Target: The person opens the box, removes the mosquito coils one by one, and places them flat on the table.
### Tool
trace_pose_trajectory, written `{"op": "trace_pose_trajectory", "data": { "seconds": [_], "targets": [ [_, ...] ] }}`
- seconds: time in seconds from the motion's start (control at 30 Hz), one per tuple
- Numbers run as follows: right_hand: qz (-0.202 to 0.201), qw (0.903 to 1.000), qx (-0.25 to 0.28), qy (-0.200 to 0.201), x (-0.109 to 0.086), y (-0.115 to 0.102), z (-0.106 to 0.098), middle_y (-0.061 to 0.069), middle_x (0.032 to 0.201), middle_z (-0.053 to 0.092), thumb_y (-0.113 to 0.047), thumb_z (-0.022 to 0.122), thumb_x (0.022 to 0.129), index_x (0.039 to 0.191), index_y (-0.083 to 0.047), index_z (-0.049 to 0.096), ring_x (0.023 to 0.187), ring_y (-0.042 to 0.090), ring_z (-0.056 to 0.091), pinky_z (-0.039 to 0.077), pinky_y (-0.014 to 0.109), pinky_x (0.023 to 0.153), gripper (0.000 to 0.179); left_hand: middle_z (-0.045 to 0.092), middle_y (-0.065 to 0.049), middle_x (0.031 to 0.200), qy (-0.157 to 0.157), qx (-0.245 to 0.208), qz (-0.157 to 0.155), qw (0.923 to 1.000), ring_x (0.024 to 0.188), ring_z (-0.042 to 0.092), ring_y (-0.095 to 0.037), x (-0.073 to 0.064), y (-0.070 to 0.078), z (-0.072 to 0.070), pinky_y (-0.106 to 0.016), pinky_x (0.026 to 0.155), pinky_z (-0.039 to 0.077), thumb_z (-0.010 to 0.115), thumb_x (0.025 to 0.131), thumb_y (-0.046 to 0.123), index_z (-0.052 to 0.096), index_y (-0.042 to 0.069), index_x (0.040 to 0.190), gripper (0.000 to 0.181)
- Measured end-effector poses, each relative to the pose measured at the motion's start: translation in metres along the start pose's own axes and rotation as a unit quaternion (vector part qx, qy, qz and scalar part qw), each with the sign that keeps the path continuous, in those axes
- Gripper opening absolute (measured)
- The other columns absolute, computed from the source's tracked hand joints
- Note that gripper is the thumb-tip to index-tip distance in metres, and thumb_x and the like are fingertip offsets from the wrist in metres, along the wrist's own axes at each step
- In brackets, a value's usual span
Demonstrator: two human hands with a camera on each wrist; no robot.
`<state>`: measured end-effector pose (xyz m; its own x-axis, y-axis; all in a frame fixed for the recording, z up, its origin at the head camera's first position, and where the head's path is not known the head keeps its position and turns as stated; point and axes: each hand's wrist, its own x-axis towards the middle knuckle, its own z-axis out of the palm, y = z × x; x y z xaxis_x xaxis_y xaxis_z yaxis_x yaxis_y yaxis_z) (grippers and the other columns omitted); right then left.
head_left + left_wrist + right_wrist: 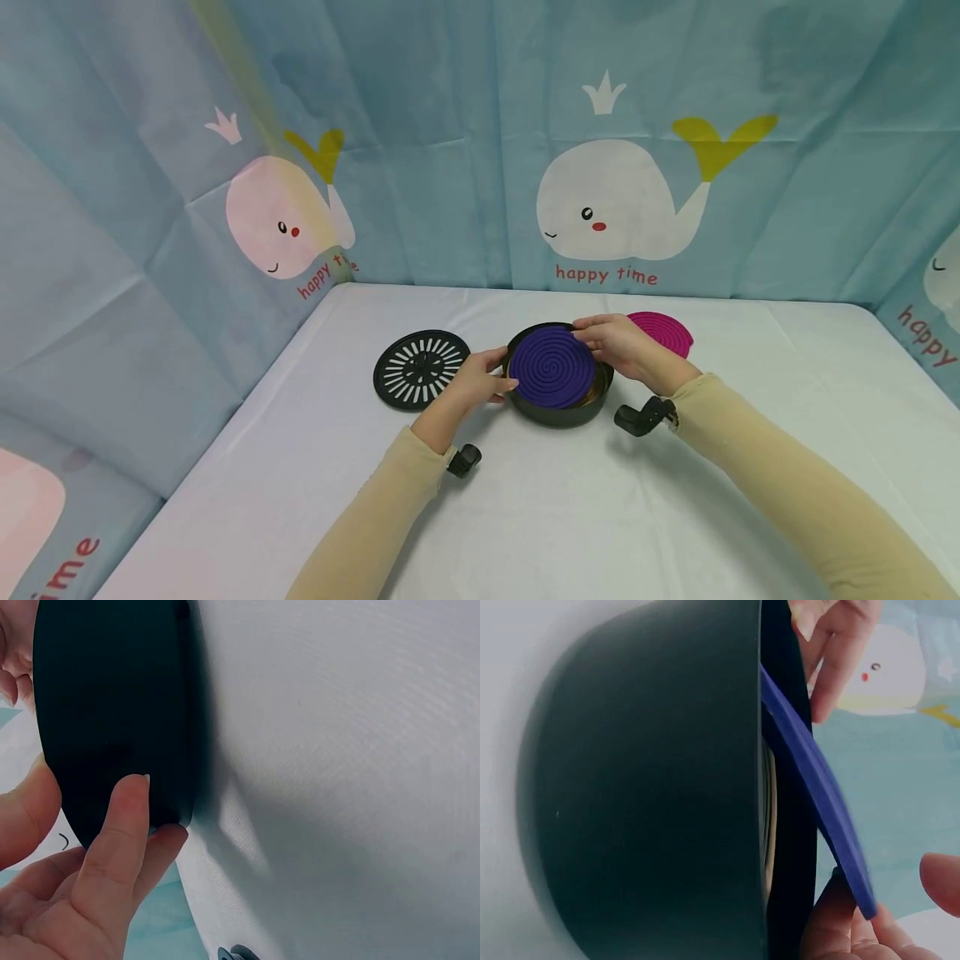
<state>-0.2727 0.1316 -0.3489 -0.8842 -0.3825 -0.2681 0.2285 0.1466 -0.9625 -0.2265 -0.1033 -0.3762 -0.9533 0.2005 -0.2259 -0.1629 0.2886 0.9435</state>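
A purple mosquito coil (551,367) lies tilted over a dark round dish (562,417), its right side raised above the rim. My right hand (618,346) holds the coil by that raised edge. From the right wrist, the coil (821,791) shows edge-on, leaning out of the dish (645,795), with fingertips at its lower end and the thumb apart. My left hand (476,379) grips the dish's left side. In the left wrist view, its fingers (124,832) press the outer wall of the dish (112,690). The coil covers most of the dish's inside.
A black slotted lid (390,383) lies on the white table (555,508), left of the dish. Behind my right hand is a pink coil (663,331), partly covered. A blue whale-print curtain (450,208) stands along the table's back and sides.
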Motion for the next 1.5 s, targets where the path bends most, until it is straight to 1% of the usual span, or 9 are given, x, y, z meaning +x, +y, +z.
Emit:
{"op": "trace_pose_trajectory", "data": {
  "seconds": [0.1, 0.23, 0.43, 0.57, 0.73, 0.83, 0.93, 1.03, 1.5],
  "targets": [
    [0.004, 1.0, -0.001, -0.003, 0.002, 0.002, 0.0, 0.013, 0.123, 0.047, -0.004, 0.047, 0.099, 0.143, 0.014, 0.033, 0.095, 0.013, 0.049, 0.043, 0.025, 0.084, 0.049, 0.033, -0.022, 0.152, 0.0, 0.002, 0.001, 1.0, 0.129, 0.046, -0.038, 0.0, 0.0, 0.0, -0.044, 0.086, 0.053, 0.061, 0.091, -0.008, 0.03, -0.002, 0.15, 0.067],
    [0.01, 0.9998, 0.003, -0.017, 0.002, 0.003, -0.001, 0.017, 0.131, 0.045, -0.003, 0.048, 0.099, 0.144, 0.013, 0.033, 0.095, 0.01, 0.051, 0.045, 0.024, 0.084, 0.05, 0.033, -0.021, 0.152, -0.002, 0.0, 0.001, 1.0, 0.13, 0.045, -0.039, 0.001, 0.0, 0.0, -0.045, 0.086, 0.053, 0.061, 0.091, -0.008, 0.03, -0.002, 0.15, 0.067],
    [0.024, 0.9953, 0.018, -0.092, 0.001, 0.005, -0.004, 0.027, 0.154, 0.02, 0.001, 0.047, 0.098, 0.152, 0.003, 0.018, 0.128, 0.03, 0.04, 0.041, 0.05, 0.1, 0.062, 0.031, -0.02, 0.153, -0.008, -0.008, -0.002, 0.9999, 0.131, 0.042, -0.039, 0.001, -0.002, -0.001, -0.046, 0.088, 0.052, 0.06, 0.092, -0.008, 0.029, -0.001, 0.151, 0.067],
    [0.026, 0.9926, 0.025, -0.116, -0.002, 0.007, -0.008, 0.03, 0.153, 0.023, 0.009, 0.045, 0.095, 0.155, -0.003, 0.015, 0.122, 0.032, 0.05, 0.047, 0.051, 0.094, 0.068, 0.03, -0.02, 0.154, -0.012, -0.003, -0.003, 0.9999, 0.132, 0.042, -0.038, 0.002, -0.003, -0.002, -0.046, 0.087, 0.052, 0.061, 0.092, -0.007, 0.029, 0.0, 0.151, 0.068],
    [0.015, 0.994, 0.038, -0.101, -0.007, 0.008, -0.014, 0.028, 0.145, 0.038, 0.011, 0.045, 0.094, 0.155, -0.003, 0.019, 0.089, 0.016, 0.065, 0.056, 0.035, 0.076, 0.067, 0.027, -0.018, 0.155, -0.025, 0.005, -0.01, 0.9996, 0.134, 0.039, -0.038, 0.004, -0.002, -0.003, -0.044, 0.087, 0.052, 0.061, 0.093, -0.005, 0.027, 0.003, 0.153, 0.069],
    [0.011, 0.9945, 0.055, -0.089, -0.013, 0.006, -0.019, 0.018, 0.13, 0.054, 0.011, 0.046, 0.095, 0.154, -0.002, 0.019, 0.08, 0.013, 0.066, 0.056, 0.031, 0.068, 0.067, 0.026, -0.017, 0.156, -0.035, 0.007, -0.019, 0.9992, 0.135, 0.039, -0.035, 0.005, -0.001, -0.003, -0.043, 0.087, 0.052, 0.061, 0.093, -0.004, 0.026, 0.006, 0.154, 0.071],
    [0.005, 0.9935, 0.079, -0.081, -0.019, 0.003, -0.025, 0.006, 0.112, 0.063, 0.012, 0.046, 0.095, 0.154, -0.001, 0.015, 0.077, 0.013, 0.066, 0.056, 0.029, 0.066, 0.068, 0.026, -0.017, 0.156, -0.041, 0.005, -0.027, 0.9988, 0.136, 0.039, -0.032, 0.006, 0.0, -0.005, -0.042, 0.088, 0.052, 0.061, 0.093, -0.004, 0.025, 0.008, 0.155, 0.072],
    [-0.001, 0.99, 0.119, -0.077, -0.026, -0.001, -0.032, 0.004, 0.103, 0.064, 0.014, 0.044, 0.095, 0.154, 0.001, 0.012, 0.079, 0.015, 0.067, 0.057, 0.031, 0.069, 0.068, 0.027, -0.018, 0.156, -0.042, 0.007, -0.028, 0.9987, 0.135, 0.039, -0.032, 0.005, 0.0, -0.006, -0.042, 0.088, 0.052, 0.061, 0.093, -0.004, 0.025, 0.009, 0.155, 0.073],
    [-0.038, 0.9736, 0.222, -0.039, -0.057, -0.012, -0.065, 0.005, 0.103, 0.067, 0.014, 0.047, 0.095, 0.155, -0.002, 0.003, 0.087, 0.017, 0.069, 0.057, 0.031, 0.074, 0.076, 0.032, -0.02, 0.153, -0.032, 0.009, -0.028, 0.9991, 0.126, 0.051, -0.031, 0.004, -0.003, -0.005, -0.043, 0.085, 0.053, 0.063, 0.092, -0.003, 0.028, 0.009, 0.154, 0.071]
  ]
}}
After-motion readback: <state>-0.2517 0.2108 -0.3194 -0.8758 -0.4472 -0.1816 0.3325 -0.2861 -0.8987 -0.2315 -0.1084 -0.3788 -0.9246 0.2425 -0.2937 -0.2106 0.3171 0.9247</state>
